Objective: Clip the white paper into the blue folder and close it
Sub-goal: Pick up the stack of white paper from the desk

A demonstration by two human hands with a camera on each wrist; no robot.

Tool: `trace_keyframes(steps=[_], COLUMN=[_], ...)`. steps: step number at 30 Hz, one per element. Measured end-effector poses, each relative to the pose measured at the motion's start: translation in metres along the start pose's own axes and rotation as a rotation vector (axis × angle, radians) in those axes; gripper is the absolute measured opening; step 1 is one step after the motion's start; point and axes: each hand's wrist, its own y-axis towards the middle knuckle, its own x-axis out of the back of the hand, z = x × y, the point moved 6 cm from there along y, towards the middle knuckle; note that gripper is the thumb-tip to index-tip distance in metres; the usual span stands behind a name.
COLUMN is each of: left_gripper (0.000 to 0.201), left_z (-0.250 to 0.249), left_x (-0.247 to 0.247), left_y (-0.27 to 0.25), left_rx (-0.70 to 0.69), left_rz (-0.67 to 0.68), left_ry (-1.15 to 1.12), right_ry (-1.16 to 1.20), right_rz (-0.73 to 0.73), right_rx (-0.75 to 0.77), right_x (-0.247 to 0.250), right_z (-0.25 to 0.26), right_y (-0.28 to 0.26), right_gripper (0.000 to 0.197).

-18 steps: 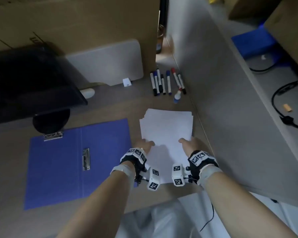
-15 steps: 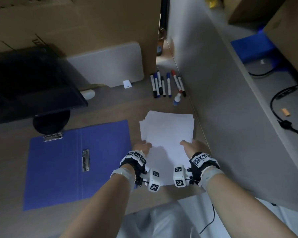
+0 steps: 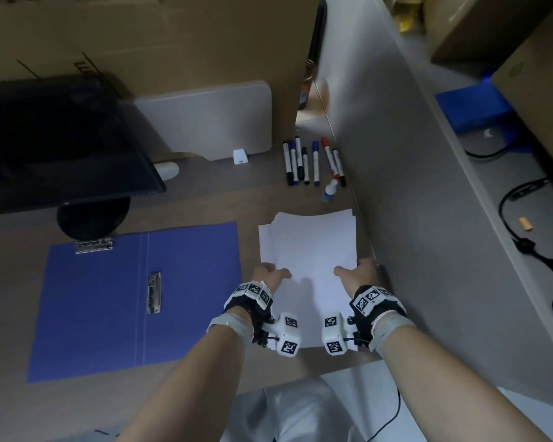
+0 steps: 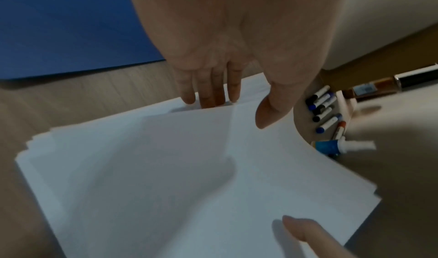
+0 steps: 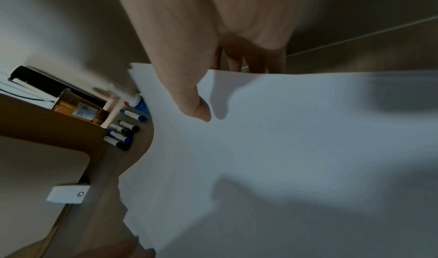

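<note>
Gripping the stack of white paper [image 3: 307, 247] at its two side edges, the left hand [image 3: 266, 275] and the right hand [image 3: 358, 274] are each seen with the thumb laid on top and the fingers [image 4: 213, 91] tucked beneath, so both are closed on the sheets. Compared with half a second ago, little is altered: the hands are kept at the same edges, and the top sheets are seen bowed upward in the wrist views, which suggests that a lift is being started. The clipping step is therefore judged not yet begun.

The paper is placed at the desk's right edge, against the grey partition [image 3: 412, 218], just beside the blue folder [image 3: 134, 301], which lies open and flat toward the desk's left side. Two metal clips are counted on the folder: one at its far edge [image 3: 94, 245], one by the spine [image 3: 154, 293]. One folder and one loosely fanned stack are present. Six markers [image 3: 313, 162] and one small bottle [image 3: 329, 190] are counted behind the paper.
</note>
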Motion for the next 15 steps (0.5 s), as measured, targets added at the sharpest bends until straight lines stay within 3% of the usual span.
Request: trace_keyframes(steps=[2,6,10,15], left_gripper=[0.077,0.065,0.073,0.055], left_z=[0.0,0.0,-0.003,-0.005], left_x=[-0.003,-0.017,-0.022,-0.013], left_y=[0.001,0.003,-0.009,-0.012], left_rx=[-0.011,-0.039,-0.1,-0.2], left_rz=[0.026,0.052,0.08,0.035], left_ry=[-0.077,0.037,0.054,0.035], right_ry=[0.012,0.034,0.064,0.103], right_rz=[-0.003,0.031,0.06,0.065], right_rx=[0.019,0.041,0.036,-0.015], right_x=[0.0,-0.003,-0.005,-0.002], right_z=[-0.002,-0.007,-0.01,-0.022], right_y=[-0.001,0.003,0.009,0.013], right_gripper=[0.044,0.032,0.028,0.03])
